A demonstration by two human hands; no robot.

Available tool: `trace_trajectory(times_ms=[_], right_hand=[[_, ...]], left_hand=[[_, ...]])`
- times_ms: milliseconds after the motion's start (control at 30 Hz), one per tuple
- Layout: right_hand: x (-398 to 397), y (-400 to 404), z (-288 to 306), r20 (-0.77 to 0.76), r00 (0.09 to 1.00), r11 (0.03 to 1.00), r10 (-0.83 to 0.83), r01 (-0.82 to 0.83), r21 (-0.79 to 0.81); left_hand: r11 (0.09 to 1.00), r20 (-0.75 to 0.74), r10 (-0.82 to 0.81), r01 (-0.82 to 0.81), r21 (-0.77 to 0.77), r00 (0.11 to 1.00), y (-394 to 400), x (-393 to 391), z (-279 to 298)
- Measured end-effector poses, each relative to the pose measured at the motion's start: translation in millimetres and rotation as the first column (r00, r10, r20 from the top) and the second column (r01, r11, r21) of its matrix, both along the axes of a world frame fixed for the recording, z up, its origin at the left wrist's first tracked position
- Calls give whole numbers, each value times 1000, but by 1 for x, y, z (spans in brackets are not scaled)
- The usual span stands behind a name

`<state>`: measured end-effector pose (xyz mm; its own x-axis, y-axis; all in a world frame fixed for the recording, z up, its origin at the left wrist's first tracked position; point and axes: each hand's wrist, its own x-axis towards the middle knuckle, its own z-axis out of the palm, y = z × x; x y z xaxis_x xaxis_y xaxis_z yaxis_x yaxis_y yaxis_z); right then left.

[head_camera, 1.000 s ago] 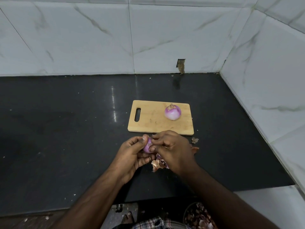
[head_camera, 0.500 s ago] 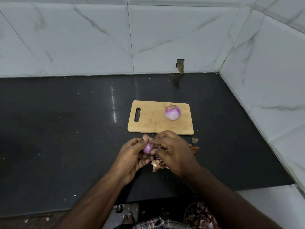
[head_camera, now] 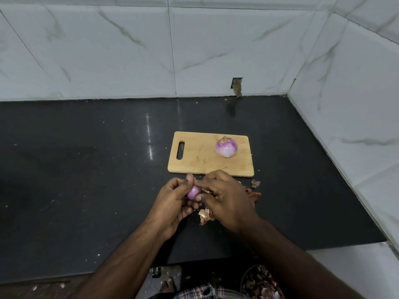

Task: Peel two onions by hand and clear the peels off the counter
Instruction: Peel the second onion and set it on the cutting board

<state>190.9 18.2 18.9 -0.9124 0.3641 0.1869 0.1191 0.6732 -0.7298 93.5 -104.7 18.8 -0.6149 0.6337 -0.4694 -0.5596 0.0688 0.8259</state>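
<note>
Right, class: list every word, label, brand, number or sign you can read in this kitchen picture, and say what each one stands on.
None: no readable text anywhere in this view.
The cutting board, the peeled onion on the board, the counter and the wall tiles all carry no print.

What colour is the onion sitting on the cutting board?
Purple fading to white toward the bottom; the onion on the cutting board shows in the head view.

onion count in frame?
2. One onion sits on the cutting board; the other is held between the left hand and right hand, mostly covered.
</note>
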Motion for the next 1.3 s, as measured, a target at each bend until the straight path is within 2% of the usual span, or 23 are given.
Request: trace_trajectory(times_ms=[200, 400, 467, 533, 633, 867, 1033, 1100, 1167, 1300], right_hand=[[0, -2, -6, -110, 993, 997, -48, 55, 61], [6, 5, -7, -77, 996, 998, -52, 54, 27], [7, 6, -9, -39, 991, 991, -127, 125, -56], [6, 6, -10, 0, 980, 958, -199, 195, -210], [4, 4, -10, 33, 975, 900, -219, 214, -381], [1, 5, -5, 59, 973, 842, -225, 225, -491], [3, 8, -3, 13, 985, 925, -175, 169, -339], [3, 6, -2, -38, 984, 961, -175, 163, -226], [3, 5, -4, -102, 971, 973, -216, 205, -111], [3, 4, -9, -142, 964, 974, -225, 227, 1]], left_hand=[[1000, 4, 16, -16, 6, 1000, 4, 2, 1], [999, 96, 39, -43, 33, 995, 1, -2, 0], [999, 134, 30, -35, 38, 990, 0, -3, -1], [998, 165, 27, -36, 52, 986, -2, -3, -2], [994, 210, 14, -36, 102, 978, -2, -3, -3], [977, 290, 3, -65, 204, 957, -2, 3, -2], [973, 273, 6, -69, 218, 962, -2, 2, -2], [976, 257, -2, -55, 212, 966, -3, 1, 0], [979, 236, 6, -54, 198, 972, -2, 1, 1], [978, 192, 88, -122, 171, 977, 4, 5, 1]])
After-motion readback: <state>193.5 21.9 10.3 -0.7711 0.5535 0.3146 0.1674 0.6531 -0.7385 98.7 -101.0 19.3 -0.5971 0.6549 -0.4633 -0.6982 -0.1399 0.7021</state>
